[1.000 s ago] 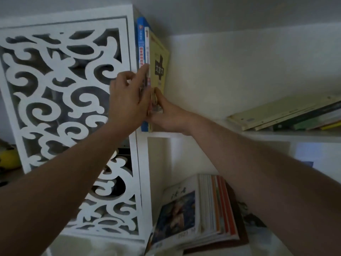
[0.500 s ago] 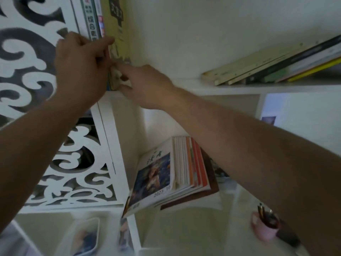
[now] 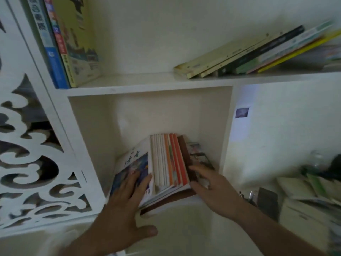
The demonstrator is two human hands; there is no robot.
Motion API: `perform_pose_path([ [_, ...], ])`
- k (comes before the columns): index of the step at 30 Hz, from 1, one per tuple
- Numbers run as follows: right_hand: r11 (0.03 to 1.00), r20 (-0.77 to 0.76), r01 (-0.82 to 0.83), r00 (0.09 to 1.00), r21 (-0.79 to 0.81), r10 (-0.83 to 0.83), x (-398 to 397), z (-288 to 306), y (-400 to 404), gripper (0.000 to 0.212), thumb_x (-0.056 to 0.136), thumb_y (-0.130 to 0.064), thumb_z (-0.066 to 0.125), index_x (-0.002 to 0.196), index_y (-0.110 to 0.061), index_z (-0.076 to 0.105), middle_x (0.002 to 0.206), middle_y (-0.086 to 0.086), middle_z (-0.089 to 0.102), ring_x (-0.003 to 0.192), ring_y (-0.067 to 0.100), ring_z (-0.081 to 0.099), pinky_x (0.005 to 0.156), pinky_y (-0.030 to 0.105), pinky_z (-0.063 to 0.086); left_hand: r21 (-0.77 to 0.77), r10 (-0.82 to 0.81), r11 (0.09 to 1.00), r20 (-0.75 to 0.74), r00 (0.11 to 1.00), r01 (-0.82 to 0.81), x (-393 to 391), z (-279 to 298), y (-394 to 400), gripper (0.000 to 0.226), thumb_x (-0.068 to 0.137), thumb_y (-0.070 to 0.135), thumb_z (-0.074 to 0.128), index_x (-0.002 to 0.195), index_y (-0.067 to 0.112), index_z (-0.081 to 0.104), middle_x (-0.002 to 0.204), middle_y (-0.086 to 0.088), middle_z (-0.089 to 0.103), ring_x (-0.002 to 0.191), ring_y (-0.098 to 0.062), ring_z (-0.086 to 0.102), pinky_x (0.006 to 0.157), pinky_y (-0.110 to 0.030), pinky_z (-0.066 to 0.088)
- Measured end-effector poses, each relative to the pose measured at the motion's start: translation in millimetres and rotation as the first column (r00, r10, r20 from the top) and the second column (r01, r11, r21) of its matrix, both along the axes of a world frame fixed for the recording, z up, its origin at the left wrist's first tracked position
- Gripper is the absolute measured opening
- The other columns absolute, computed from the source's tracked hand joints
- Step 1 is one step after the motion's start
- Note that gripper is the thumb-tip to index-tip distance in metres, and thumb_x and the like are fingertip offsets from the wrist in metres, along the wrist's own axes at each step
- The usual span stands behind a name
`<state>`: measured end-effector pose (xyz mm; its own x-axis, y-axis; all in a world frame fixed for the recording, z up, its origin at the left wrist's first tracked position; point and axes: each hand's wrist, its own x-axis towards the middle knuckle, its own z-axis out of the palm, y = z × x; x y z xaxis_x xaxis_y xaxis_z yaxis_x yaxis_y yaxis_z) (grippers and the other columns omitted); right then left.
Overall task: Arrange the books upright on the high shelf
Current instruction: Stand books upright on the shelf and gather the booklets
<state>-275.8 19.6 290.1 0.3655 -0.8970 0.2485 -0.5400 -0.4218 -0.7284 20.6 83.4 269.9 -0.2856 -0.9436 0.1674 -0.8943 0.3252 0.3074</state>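
Observation:
Three books point(image 3: 62, 43) stand upright at the left end of the high shelf point(image 3: 147, 81). Several more books point(image 3: 258, 52) lie slanted at its right end. In the cubby below, a leaning stack of books point(image 3: 166, 163) rests with white and orange spines showing. My left hand point(image 3: 127, 204) lies with straight fingers on the blue cover at the stack's left side. At the stack's right side, my right hand point(image 3: 212, 189) touches the brown book with its fingers spread. Neither hand has its fingers curled round a book.
A white carved panel point(image 3: 31, 154) closes off the left side. Loose papers and books point(image 3: 310, 196) pile up at the lower right, beside a pen cup point(image 3: 249, 198). A small picture point(image 3: 242, 112) hangs on the right wall.
Both hands left the upright books on the high shelf and dropped to the stack in the lower cubby. The view tilted downward.

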Motion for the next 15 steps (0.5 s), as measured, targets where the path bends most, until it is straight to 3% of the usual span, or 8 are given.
perform_pose_path([
  [3,0.974,0.177,0.023,0.982,0.226,-0.064,13,-31,5,0.04,0.109,-0.039,0.052,0.144,-0.058,0.053,0.155,-0.029,0.045,0.133,-0.007,0.051,0.117,0.031,0.044,-0.157,0.042,0.985,-0.149,0.988,-0.066,6,-20,-13,0.08,0.088,0.089,0.027,0.157,0.062,-0.004,0.167,0.034,-0.01,0.157,0.003,-0.004,0.125,-0.038,0.03],
  [7,0.962,0.291,0.059,0.947,0.265,-0.138,23,-37,10,0.041,0.111,-0.036,0.047,0.134,-0.07,0.054,0.148,-0.04,0.046,0.131,-0.015,0.047,0.115,0.025,0.041,-0.23,0.008,0.972,-0.196,0.981,-0.054,6,-25,-20,0.065,0.101,0.065,0.036,0.155,0.065,0.001,0.164,0.042,0.003,0.154,0.009,0.008,0.118,-0.024,0.033],
  [9,0.954,0.32,0.078,0.932,0.288,-0.172,24,-29,10,0.033,0.109,-0.044,0.05,0.132,-0.066,0.059,0.142,-0.034,0.056,0.121,-0.015,0.055,0.105,0.021,0.046,-0.256,0.007,0.963,-0.288,0.958,-0.084,4,-23,-20,0.056,0.104,0.058,0.037,0.158,0.056,0.022,0.156,0.039,0.035,0.148,0.005,0.035,0.111,-0.02,0.039],
  [10,0.954,0.321,0.095,0.928,0.286,-0.188,25,-24,10,0.03,0.108,-0.048,0.052,0.131,-0.064,0.06,0.14,-0.031,0.059,0.117,-0.014,0.058,0.099,0.02,0.047,-0.258,0.06,0.952,-0.381,0.923,-0.168,4,-21,-19,0.053,0.104,0.059,0.036,0.155,0.044,0.04,0.132,0.034,0.062,0.127,0.001,0.059,0.097,-0.018,0.049],
  [11,0.959,0.316,0.111,0.928,0.262,-0.194,26,-19,9,0.028,0.106,-0.051,0.052,0.13,-0.064,0.061,0.139,-0.029,0.061,0.115,-0.012,0.059,0.097,0.02,0.049,-0.226,0.156,0.927,-0.496,0.854,-0.301,3,-17,-19,0.056,0.103,0.061,0.034,0.142,0.028,0.057,0.096,0.022,0.072,0.093,-0.005,0.07,0.074,-0.019,0.051],
  [12,0.97,0.281,0.133,0.941,0.203,-0.188,27,-14,9,0.028,0.106,-0.051,0.053,0.129,-0.064,0.06,0.14,-0.027,0.06,0.116,-0.01,0.06,0.096,0.022,0.05,-0.153,0.25,0.894,-0.61,0.752,-0.422,2,-12,-20,0.058,0.1,0.061,0.033,0.119,0.017,0.066,0.072,0.012,0.065,0.072,-0.011,0.065,0.061,-0.025,0.046],
  [13,0.982,0.218,0.164,0.959,0.094,-0.181,28,-9,9,0.032,0.105,-0.048,0.054,0.133,-0.063,0.057,0.144,-0.028,0.056,0.121,-0.007,0.059,0.1,0.025,0.051,-0.06,0.312,0.868,-0.707,0.635,-0.493,1,-7,-21,0.052,0.097,0.061,0.033,0.099,0.021,0.066,0.068,0.011,0.061,0.068,-0.012,0.061,0.061,-0.028,0.044],
  [15,0.961,0.092,0.201,0.978,-0.188,-0.186,31,2,14,0.044,0.105,-0.035,0.058,0.145,-0.051,0.053,0.156,-0.024,0.045,0.139,0.003,0.05,0.112,0.033,0.048,0.036,0.337,0.85,-0.804,0.49,-0.526,-2,1,-21,0.037,0.099,0.057,0.035,0.088,0.035,0.062,0.082,0.014,0.066,0.079,-0.004,0.062,0.07,-0.028,0.048],
])
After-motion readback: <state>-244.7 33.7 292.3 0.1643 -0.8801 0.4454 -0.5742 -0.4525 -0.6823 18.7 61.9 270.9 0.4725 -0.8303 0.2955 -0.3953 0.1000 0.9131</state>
